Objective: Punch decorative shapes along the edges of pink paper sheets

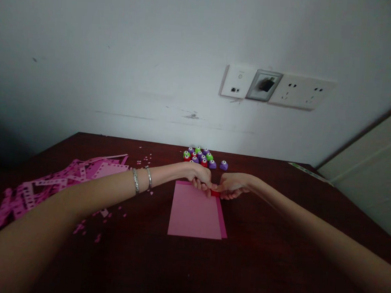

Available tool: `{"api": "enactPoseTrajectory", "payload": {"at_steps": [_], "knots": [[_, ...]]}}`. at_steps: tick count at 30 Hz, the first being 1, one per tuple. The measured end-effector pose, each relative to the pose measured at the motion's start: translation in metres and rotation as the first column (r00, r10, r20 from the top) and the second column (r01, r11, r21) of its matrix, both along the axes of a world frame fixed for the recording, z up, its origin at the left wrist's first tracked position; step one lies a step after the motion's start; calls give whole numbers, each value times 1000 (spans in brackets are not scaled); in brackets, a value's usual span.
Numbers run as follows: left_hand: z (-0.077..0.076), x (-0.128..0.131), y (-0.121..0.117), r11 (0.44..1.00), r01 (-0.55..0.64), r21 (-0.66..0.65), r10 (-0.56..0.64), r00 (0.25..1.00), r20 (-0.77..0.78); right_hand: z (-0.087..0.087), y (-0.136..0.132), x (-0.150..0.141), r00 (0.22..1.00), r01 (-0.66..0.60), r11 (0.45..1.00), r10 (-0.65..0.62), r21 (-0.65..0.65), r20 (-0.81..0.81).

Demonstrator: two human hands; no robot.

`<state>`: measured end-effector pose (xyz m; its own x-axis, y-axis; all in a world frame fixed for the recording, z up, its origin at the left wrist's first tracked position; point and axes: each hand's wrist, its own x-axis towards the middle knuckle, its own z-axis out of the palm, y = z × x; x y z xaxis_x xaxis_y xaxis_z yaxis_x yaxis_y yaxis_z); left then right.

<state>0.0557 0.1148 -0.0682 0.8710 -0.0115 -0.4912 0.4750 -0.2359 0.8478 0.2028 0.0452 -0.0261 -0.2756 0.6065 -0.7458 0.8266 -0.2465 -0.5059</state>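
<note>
A red craft paper punch (215, 193) sits at the top right corner of a stack of pink paper sheets (195, 215), mostly covered by my fingers. My left hand (202, 177) is closed at the paper's top edge, its thumb reaching onto the punch and its fingers curled over the sheet. From the other side, my right hand (233, 184) is wrapped round the punch with its thumb on top. The lighter pink sheet lies over a darker one that shows along the right side. How far the paper sits inside the punch is hidden.
Several red, green and purple punches (199, 157) stand by the wall, one purple punch (224, 165) apart. Pink punched paper strips (64, 174) heap at the left, with tiny cut-outs (98, 237) scattered nearby. A green-and-white strip (309, 172) lies far right. Sockets (301, 92) are on the wall.
</note>
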Motion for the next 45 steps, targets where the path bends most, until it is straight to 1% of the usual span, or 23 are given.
{"api": "enactPoseTrajectory", "payload": {"at_steps": [2, 6, 8, 12, 17, 21, 26, 28, 32, 34, 36, 40, 42, 45], "knots": [[4, -1, -4, 999, -44, 32, 44, 999, -21, -2, -1, 2, 1000, 14, 1000, -14, 4, -12], [11, -1, -8, 992, -113, 63, 120, 987, -111, -4, -2, 3, 999, 33, 999, -33, 3, -41], [11, -1, -8, 991, -115, 69, 121, 987, -101, -2, -3, 3, 998, 41, 999, -41, 0, -49], [5, -1, -6, 995, -81, 60, 85, 995, -60, 1, -5, 2, 996, 64, 998, -64, -10, -55], [2, -4, -6, 997, -71, 30, 71, 998, 0, -2, -9, 2, 992, 104, 994, -102, 17, -68], [4, -6, -9, 995, -102, 8, 102, 995, -4, -2, -13, 0, 989, 135, 990, -131, 51, -75], [4, -8, -10, 988, -152, -3, 152, 988, -19, -3, -14, -1, 987, 146, 988, -142, 54, -71], [3, -9, -8, 991, -133, -12, 133, 991, -3, -4, -14, 0, 987, 147, 988, -143, 54, -68], [-2, -10, -3, 998, -22, -52, 25, 998, 51, -4, -13, 2, 987, 147, 988, -143, 46, -74], [-4, -11, -1, 997, 7, -77, -2, 998, 63, -3, -14, 2, 986, 151, 987, -148, 46, -73], [-4, -11, 0, 995, -4, -101, 8, 999, 45, -2, -14, 2, 986, 157, 986, -153, 53, -71], [-2, -9, 1, 988, -78, -131, 71, 996, -55, -5, -16, 2, 984, 167, 983, -162, 73, -69], [-3, -8, 2, 989, -73, -128, 66, 996, -57, -7, -17, 3, 983, 176, 981, -170, 85, -75], [-5, -8, 3, 992, -25, -121, 25, 1000, -6, -10, -19, 4, 979, 191, 976, -182, 104, -90]]}}
